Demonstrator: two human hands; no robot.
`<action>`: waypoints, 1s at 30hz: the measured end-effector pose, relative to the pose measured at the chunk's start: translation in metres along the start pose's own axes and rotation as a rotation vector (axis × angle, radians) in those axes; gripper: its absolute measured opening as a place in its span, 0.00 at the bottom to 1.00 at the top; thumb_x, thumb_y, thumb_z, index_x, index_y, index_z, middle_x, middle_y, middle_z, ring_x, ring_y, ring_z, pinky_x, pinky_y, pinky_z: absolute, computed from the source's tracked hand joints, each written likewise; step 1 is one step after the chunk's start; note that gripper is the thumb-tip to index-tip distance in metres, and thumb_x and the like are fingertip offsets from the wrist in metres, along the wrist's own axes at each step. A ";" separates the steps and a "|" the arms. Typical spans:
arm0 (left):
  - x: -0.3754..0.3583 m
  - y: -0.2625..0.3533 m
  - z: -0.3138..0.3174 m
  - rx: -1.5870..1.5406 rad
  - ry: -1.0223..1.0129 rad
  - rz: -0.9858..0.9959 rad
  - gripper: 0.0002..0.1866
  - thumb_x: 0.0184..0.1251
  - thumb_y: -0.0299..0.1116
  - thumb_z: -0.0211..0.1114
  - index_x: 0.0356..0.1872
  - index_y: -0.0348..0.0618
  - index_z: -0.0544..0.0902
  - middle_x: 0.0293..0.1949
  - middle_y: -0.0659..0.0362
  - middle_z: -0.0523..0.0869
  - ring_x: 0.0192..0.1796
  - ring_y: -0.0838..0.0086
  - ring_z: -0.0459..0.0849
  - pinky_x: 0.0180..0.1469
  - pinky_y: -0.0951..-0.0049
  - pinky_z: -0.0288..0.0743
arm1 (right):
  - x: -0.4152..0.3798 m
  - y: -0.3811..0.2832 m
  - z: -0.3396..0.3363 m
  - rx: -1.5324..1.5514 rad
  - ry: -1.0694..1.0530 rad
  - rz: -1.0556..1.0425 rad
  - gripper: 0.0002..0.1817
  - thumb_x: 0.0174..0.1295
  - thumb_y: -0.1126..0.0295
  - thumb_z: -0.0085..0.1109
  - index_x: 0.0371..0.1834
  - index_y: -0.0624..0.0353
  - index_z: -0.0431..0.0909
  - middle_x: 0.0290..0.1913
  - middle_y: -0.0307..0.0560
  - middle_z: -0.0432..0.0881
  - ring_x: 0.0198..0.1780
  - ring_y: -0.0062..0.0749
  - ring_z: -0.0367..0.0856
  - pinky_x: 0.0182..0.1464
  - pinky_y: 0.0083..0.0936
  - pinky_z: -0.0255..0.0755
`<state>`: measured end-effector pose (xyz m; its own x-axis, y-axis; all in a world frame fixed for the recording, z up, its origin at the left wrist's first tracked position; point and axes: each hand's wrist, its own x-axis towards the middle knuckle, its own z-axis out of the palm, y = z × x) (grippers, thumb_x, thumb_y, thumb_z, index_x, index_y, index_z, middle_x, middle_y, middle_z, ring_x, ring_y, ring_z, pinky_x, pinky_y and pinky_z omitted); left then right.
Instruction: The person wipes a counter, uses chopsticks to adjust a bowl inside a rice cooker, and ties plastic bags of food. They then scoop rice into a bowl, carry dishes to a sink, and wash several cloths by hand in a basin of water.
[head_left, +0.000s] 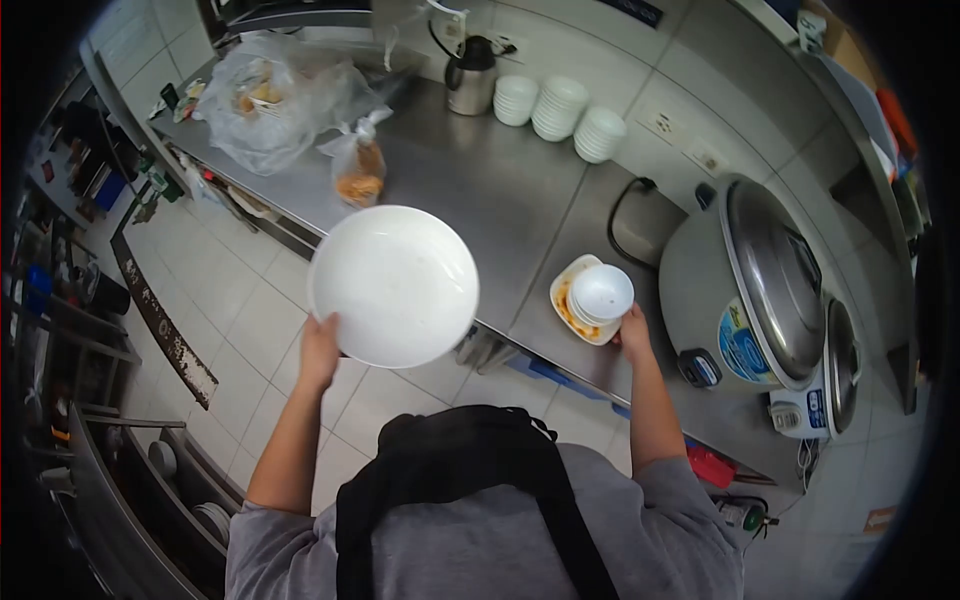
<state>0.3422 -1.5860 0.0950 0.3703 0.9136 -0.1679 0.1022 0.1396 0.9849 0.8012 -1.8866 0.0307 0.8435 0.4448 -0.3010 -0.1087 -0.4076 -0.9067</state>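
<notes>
Head view: the left hand (pixel 320 352), left of centre, is closed on the lower-left rim of a large white bowl (pixel 395 285), digits pinched with no gap we can see; the ones underneath are hidden. Bowl faces up, out past the counter's front edge, probably held one-sided because the other hand is busy. The right hand (pixel 632 333), right of centre, has its digits curled on the lower-right edge of a sauce-smeared plate (pixel 559 293); we can't tell whether that plate is lifted or resting. Small white bowls (pixel 606 291) sit nested on it, likely to save space, and we'd guess the edge grip avoids the sauce. Around them, the steel counter (pixel 480 180); a big rice cooker (pixel 712 270) right of frame, near the sockets, presumably for power. Top centre, stacked white dishes (pixel 560 108) and a metal jug (pixel 471 82) line the wall, likely out of the way; upper left, plastic bags (pixel 270 110).
</notes>
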 end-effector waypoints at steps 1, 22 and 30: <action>0.015 -0.021 -0.003 0.053 -0.061 0.141 0.21 0.73 0.30 0.48 0.63 0.31 0.68 0.49 0.48 0.82 0.44 0.66 0.83 0.44 0.69 0.79 | 0.000 0.007 0.004 0.041 0.019 -0.036 0.17 0.75 0.60 0.40 0.57 0.56 0.70 0.25 0.38 0.76 0.15 0.18 0.69 0.13 0.17 0.62; 0.046 -0.018 -0.002 -0.020 0.028 -0.029 0.20 0.75 0.31 0.46 0.64 0.34 0.67 0.52 0.52 0.81 0.53 0.71 0.80 0.55 0.71 0.74 | -0.015 -0.212 0.283 -0.450 -0.959 -0.237 0.17 0.73 0.68 0.41 0.62 0.59 0.67 0.23 0.43 0.79 0.15 0.24 0.76 0.16 0.19 0.69; 0.045 -0.051 -0.133 -0.395 0.487 -0.125 0.19 0.72 0.29 0.47 0.60 0.33 0.70 0.48 0.52 0.82 0.46 0.70 0.82 0.48 0.70 0.77 | -0.067 -0.273 0.504 -0.842 -0.961 -1.235 0.17 0.70 0.69 0.46 0.60 0.61 0.66 0.27 0.65 0.81 0.25 0.58 0.81 0.31 0.48 0.75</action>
<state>0.2306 -1.5013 0.0428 -0.0941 0.9373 -0.3355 -0.2648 0.3013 0.9160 0.5094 -1.4032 0.1495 -0.3912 0.9193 0.0434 0.8239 0.3708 -0.4285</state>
